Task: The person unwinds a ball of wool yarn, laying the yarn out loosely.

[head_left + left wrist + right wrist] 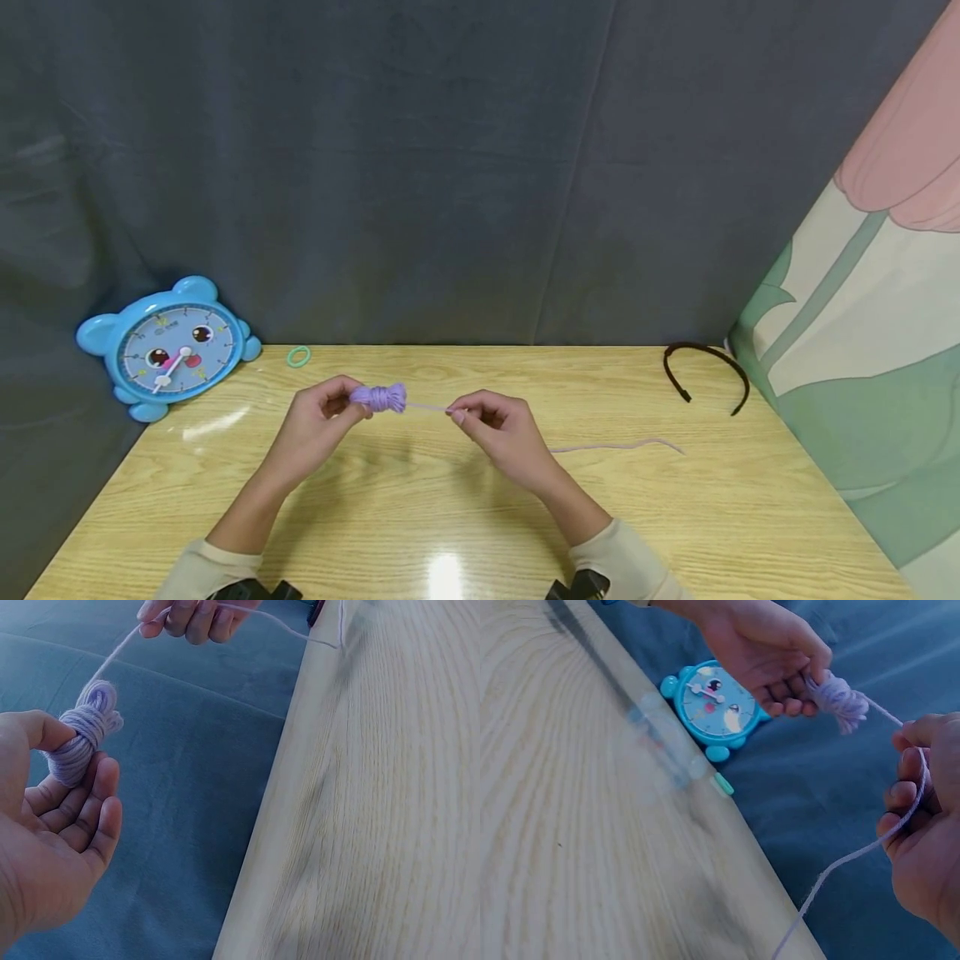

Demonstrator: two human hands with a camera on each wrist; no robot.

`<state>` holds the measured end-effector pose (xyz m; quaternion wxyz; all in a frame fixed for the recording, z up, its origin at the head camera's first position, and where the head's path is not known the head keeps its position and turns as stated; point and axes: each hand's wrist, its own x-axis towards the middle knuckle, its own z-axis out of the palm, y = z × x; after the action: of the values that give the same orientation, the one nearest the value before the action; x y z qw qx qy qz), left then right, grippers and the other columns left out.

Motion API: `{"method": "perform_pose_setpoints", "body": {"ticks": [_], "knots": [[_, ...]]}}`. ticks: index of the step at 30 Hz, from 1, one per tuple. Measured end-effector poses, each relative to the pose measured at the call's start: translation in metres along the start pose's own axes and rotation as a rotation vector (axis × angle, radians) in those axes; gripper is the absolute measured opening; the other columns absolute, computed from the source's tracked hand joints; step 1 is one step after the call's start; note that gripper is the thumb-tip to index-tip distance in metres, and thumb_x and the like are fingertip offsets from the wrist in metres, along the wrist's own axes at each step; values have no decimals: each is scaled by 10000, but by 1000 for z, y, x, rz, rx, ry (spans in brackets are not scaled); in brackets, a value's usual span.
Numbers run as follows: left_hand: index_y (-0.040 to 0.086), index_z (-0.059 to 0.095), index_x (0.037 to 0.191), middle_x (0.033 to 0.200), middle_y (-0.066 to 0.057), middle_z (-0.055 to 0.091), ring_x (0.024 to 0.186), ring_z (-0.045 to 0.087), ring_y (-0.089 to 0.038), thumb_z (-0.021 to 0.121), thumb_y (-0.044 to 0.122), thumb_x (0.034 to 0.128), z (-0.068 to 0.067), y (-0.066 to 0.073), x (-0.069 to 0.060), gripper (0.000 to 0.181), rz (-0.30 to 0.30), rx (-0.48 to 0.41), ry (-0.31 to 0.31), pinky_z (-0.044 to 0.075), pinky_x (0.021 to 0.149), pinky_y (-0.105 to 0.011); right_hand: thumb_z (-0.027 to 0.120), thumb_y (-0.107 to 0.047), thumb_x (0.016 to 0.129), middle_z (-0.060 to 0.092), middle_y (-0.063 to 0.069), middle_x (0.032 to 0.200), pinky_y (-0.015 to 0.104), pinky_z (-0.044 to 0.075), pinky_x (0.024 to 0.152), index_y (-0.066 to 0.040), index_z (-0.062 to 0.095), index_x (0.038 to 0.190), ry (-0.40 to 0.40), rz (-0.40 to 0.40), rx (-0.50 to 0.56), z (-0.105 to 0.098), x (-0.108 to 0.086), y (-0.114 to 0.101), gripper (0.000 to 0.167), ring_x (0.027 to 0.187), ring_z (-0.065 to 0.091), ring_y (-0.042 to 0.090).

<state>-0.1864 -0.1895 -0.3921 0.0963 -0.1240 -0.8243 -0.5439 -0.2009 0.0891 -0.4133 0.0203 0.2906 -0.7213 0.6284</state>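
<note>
A small bundle of lilac yarn [381,398], wrapped round its middle, is pinched between the thumb and fingers of the left hand [315,429] above the table. From its right end a strand runs fairly straight to the right hand [510,437], which pinches it between thumb and forefinger. Past the right hand the loose strand [847,858] hangs down across the palm side in the right wrist view, and its tail [618,446] lies on the table to the right. In the left wrist view the bundle [84,735] shows loops at its upper end.
A blue bear-shaped clock [180,350] leans at the table's back left, with a mint-green ring [298,357] beside it. A black headband [705,348] lies at the back right. Behind the wooden table [375,517] hangs a dark curtain [450,167]; a patterned cloth [862,350] is at the right.
</note>
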Motion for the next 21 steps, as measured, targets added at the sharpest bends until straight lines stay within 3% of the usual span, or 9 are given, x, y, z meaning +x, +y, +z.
{"method": "perform_pose_setpoints", "body": {"ticks": [6, 12, 21], "knots": [[-4, 694, 997, 889, -104, 712, 798, 644, -70, 635, 23, 971, 0, 3, 0, 71, 6, -19, -8, 546, 705, -228, 640, -92, 1022, 542, -45, 733, 237, 384, 530, 29, 724, 1083, 61, -14, -18, -9, 2, 0, 159, 603, 393, 33], [0, 694, 1006, 875, -78, 713, 803, 663, -76, 617, 13, 978, -2, 0, 0, 83, 9, -7, -12, 564, 717, -244, 655, -105, 1015, 536, -45, 739, 221, 387, 557, -18, 737, 1060, 119, 8, -20, -16, 4, 0, 128, 653, 421, 36], [-16, 689, 1018, 880, -90, 705, 812, 676, -108, 607, 26, 992, -5, 2, 1, 95, 17, -24, -12, 571, 727, -234, 673, -90, 1001, 552, -52, 753, 205, 419, 582, 34, 729, 1047, 175, -1, -36, -28, 6, 2, 143, 685, 468, 38]]}}
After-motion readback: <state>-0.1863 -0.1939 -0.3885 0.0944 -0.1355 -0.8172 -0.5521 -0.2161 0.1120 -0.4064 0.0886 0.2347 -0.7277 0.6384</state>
